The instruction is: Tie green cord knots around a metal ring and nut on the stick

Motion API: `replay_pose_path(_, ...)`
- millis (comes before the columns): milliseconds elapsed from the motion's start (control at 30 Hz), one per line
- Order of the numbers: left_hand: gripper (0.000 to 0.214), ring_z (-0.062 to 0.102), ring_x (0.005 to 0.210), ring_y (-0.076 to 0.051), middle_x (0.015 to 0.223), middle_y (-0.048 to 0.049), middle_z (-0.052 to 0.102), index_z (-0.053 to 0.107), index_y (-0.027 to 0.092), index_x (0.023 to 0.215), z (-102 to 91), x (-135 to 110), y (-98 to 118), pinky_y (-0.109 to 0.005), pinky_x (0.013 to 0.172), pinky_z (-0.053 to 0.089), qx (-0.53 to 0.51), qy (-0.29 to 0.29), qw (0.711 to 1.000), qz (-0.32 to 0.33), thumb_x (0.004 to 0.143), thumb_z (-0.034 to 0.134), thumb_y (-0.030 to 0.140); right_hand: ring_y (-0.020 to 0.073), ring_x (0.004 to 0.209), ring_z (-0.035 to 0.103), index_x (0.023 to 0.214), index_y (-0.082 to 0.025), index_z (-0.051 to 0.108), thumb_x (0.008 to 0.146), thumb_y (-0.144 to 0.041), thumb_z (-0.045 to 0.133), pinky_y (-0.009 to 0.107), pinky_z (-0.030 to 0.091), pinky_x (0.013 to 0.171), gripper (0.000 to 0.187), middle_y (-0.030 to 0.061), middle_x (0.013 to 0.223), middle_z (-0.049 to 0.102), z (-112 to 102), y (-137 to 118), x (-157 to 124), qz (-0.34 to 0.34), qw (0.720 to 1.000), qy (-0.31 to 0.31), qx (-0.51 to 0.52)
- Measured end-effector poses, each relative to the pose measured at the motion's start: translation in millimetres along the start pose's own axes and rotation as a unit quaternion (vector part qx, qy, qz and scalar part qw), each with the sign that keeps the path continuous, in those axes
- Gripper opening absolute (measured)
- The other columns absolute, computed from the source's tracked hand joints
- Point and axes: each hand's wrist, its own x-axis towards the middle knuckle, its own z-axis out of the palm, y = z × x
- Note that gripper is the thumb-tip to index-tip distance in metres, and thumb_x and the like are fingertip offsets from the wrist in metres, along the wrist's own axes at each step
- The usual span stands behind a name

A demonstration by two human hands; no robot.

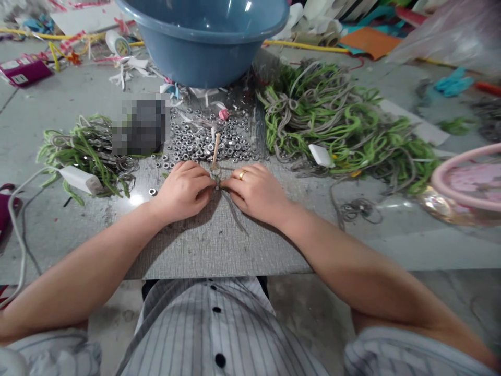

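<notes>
My left hand and my right hand meet at the middle of the table, fingertips pinched close together. Between them is a thin grey cord, its loose end trailing toward me over the tabletop. A small knot or fitting on the cord sits at the fingertips, mostly hidden. Just beyond the fingers stands a slim pale stick. A spread of small metal nuts lies behind my hands. One single nut rests apart, left of my left hand.
A large blue basin stands at the back. Bundles of green and grey cords lie to the right, with a smaller green bundle on the left. A white plug-like block trails a cable. A pink-rimmed object is at right.
</notes>
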Motion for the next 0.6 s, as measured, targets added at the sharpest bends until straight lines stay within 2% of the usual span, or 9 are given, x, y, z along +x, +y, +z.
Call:
replay_pose_path(100,0.029,0.059,0.093,-0.023,0.093,-0.0077,0.072,0.073,0.017,0.095,-0.1,0.5,0.1,-0.039,0.086,0.044,-0.008,0.008,1.000,-0.004,0.087,0.045,0.020,0.0251,0.096,0.059,0.100,-0.016,0.072,0.093,-0.019,0.045,0.039,0.041,0.085,0.028,0.0118,0.105,0.070,2.9,6.5,3.3,0.029,0.998,0.047,0.039)
replay_pose_path(200,0.030,0.060,0.091,-0.023,0.092,-0.0088,0.073,0.073,0.016,0.094,0.0,1.4,-0.3,-0.039,0.085,0.045,-0.008,0.022,1.000,-0.010,0.088,0.044,0.021,0.0277,0.117,0.055,0.115,-0.014,0.068,0.094,-0.019,0.043,0.043,0.040,0.098,0.033,0.0141,0.126,0.065,7.6,17.2,7.7,0.073,0.992,0.092,0.034)
replay_pose_path(267,0.031,0.060,0.091,-0.024,0.093,-0.0093,0.073,0.073,0.015,0.094,0.1,2.1,-0.6,-0.040,0.085,0.045,-0.006,0.026,1.000,-0.010,0.088,0.044,0.021,0.0305,0.131,0.046,0.125,-0.014,0.063,0.095,-0.022,0.044,0.049,0.036,0.106,0.036,0.0142,0.141,0.056,11.3,24.2,10.3,0.094,0.992,0.082,0.020)
replay_pose_path(333,0.031,0.061,0.092,-0.024,0.094,-0.0096,0.073,0.073,0.015,0.095,0.2,2.5,-0.9,-0.040,0.085,0.046,-0.006,0.026,1.000,-0.010,0.089,0.043,0.021,0.0333,0.139,0.037,0.134,-0.016,0.056,0.096,-0.025,0.043,0.058,0.030,0.109,0.041,0.0140,0.150,0.046,14.4,29.0,12.0,0.105,0.994,0.041,0.016)
replay_pose_path(433,0.031,0.061,0.093,-0.024,0.095,-0.0093,0.073,0.073,0.016,0.095,0.5,2.8,-1.5,-0.040,0.085,0.046,-0.005,0.022,1.000,-0.016,0.090,0.043,0.021,0.0340,0.142,0.034,0.138,-0.018,0.052,0.098,-0.027,0.039,0.065,0.027,0.108,0.044,0.0142,0.152,0.043,16.7,31.1,12.5,0.106,0.994,0.005,0.023)
replay_pose_path(600,0.029,0.061,0.093,-0.023,0.094,-0.0068,0.074,0.072,0.017,0.094,0.0,2.3,-2.3,-0.038,0.085,0.045,0.002,0.021,1.000,-0.020,0.089,0.044,0.021,0.0289,0.129,0.048,0.116,-0.022,0.068,0.098,-0.024,0.039,0.059,0.028,0.108,0.035,0.0101,0.135,0.061,18.0,28.8,10.9,0.097,0.993,0.060,0.013)
